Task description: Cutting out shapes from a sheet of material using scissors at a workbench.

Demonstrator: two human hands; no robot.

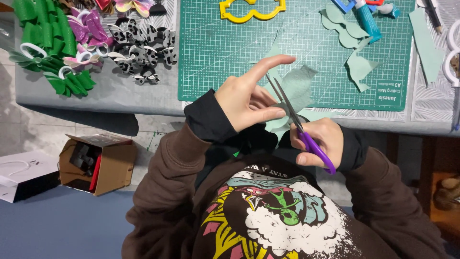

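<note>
**Scissors crossing the pale green sheet between two hands**

The grey table (120, 91) spans the top of the view, and on it lies the green cutting mat (230, 52); the person works at its near edge, over their own lap. To the left of the mat sit a heap of green bows (48, 43) and a cluster of black-and-white bows (143, 45); on the mat rest a yellow outline template (251, 12), several cut pale green shapes (357, 67) and a teal glue bottle (368, 21); below the table, on the floor, stands an open cardboard box (100, 163).

The pale green sheet (297, 86) is held just in front of the chest, overlapping the mat's near edge; it lies between the two hands, touching both. The left hand (247, 98) pinches its left side with thumb and lower fingers, index finger stretched out above; the right hand (318, 141) is closed through the purple handles of the scissors (292, 112), below and to the right of the sheet.

The scissors' long axis runs from lower right to upper left, blades slightly parted, tips close under the left index finger; the blades cross the sheet beside the pinching left fingers, so the left hand is the nearer to the cutting line.
</note>
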